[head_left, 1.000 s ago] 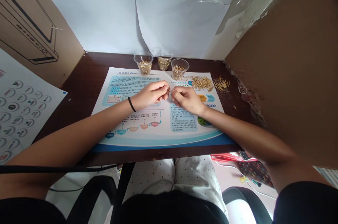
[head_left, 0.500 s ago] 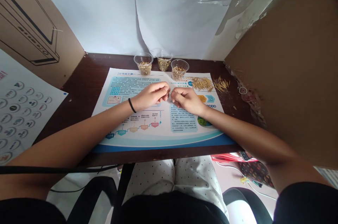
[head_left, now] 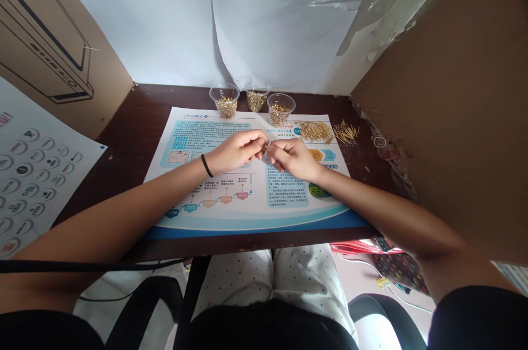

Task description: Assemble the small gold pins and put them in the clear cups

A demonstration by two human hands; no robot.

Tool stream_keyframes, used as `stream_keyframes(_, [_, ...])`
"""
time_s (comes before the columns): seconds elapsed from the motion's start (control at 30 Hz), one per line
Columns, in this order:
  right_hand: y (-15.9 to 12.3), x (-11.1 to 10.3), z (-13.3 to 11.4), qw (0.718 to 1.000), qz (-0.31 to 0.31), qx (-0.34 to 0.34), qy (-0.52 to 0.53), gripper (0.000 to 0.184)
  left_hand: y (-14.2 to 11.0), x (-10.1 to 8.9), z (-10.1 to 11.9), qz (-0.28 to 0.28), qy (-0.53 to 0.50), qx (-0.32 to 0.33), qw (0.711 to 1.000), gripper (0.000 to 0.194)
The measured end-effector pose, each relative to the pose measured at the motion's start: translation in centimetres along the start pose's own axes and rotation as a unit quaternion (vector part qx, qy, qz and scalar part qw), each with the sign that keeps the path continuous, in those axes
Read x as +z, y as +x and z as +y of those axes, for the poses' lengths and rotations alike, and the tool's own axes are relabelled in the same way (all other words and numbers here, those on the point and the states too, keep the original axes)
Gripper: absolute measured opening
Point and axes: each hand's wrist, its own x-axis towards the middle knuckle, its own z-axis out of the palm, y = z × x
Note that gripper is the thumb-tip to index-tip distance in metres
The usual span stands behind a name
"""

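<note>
Head view: work is at the fingertips, mid-sheet; any part pinched there is too small/hidden to ID. Left hand (head_left: 241, 151): fingers curled in, thumb against index, tips pointing right. Right hand (head_left: 293, 156): same curled pinch, tips pointing left, just beside the left's. Can't tell what either grips, if anything

Under both: white-and-blue glossy printed paper sheet (head_left: 231, 223), flat on dark brown wood-look desk (head_left: 124, 110). Far right on sheet: larger heap of slim gold-coloured rods (head_left: 315, 132); just right of that, on desk, smaller heap of gold-coloured rods (head_left: 347, 133). Far side, approx. in a row: left clear plastic cup (head_left: 214, 98), middle clear plastic cup (head_left: 268, 94), set slightly farther back, & right clear plastic cup (head_left: 270, 110), each w/ small gold-coloured bits in the bottom. Black elastic band (head_left: 207, 165) on left wrist. Far left: white paper sheet w/ round logos (head_left: 41, 119)

Doing it well (my judgement): both wrists low & steady, light pinch so tiny parts don't ping off, tips in line, work over the pale sheet so drops show, keep elbows off heaps

Count: 2 hands, 3 cups, 2 heaps, 2 paper sheets, 1 band; rods & bits overlap, too many to count reliably
</note>
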Motion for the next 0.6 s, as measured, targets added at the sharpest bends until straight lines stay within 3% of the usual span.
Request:
stream_keyframes(0.17, [0.1,0.0,-0.2,1.0,0.009,-0.004,-0.029,0.031,0.0,0.2,0.0,0.014,0.029,0.025,0.999,0.019])
stream_keyframes(0.37, [0.1,0.2,0.0,0.997,0.011,-0.012,-0.074,0.033,-0.4,0.9,0.1,0.102,0.125,0.09,0.983,0.022])
stream_keyframes(0.6, [0.3,0.2,-0.1,0.993,0.01,-0.035,-0.114,0.029,-0.7,1.6,0.1,0.17,0.207,0.104,0.958,0.025])
